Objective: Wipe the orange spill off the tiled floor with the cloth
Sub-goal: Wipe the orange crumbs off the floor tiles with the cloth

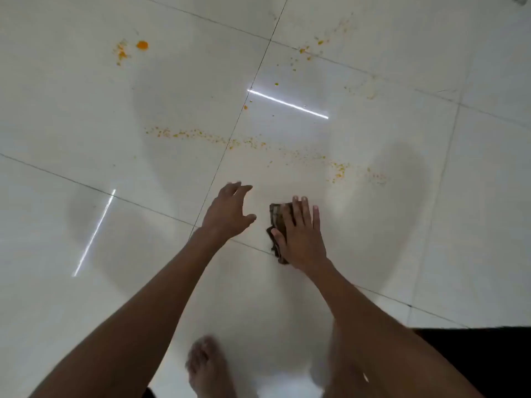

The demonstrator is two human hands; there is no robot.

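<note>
Right hand point(301, 237) flat on brown cloth point(276, 222), fingers straight, slightly apart, pressing it to tiled floor point(86, 124) for wiping; left hand point(230, 211) hovers beside, fingers spread, empty, likely for balance; orange spill point(201, 135) beyond fingertips, mostly unwiped.

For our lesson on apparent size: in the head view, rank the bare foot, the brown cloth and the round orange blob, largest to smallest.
1. bare foot: largest, but it is nearest the camera, which adds to its size.
2. brown cloth: partly hidden under the right hand.
3. round orange blob: clearly smallest.
</note>
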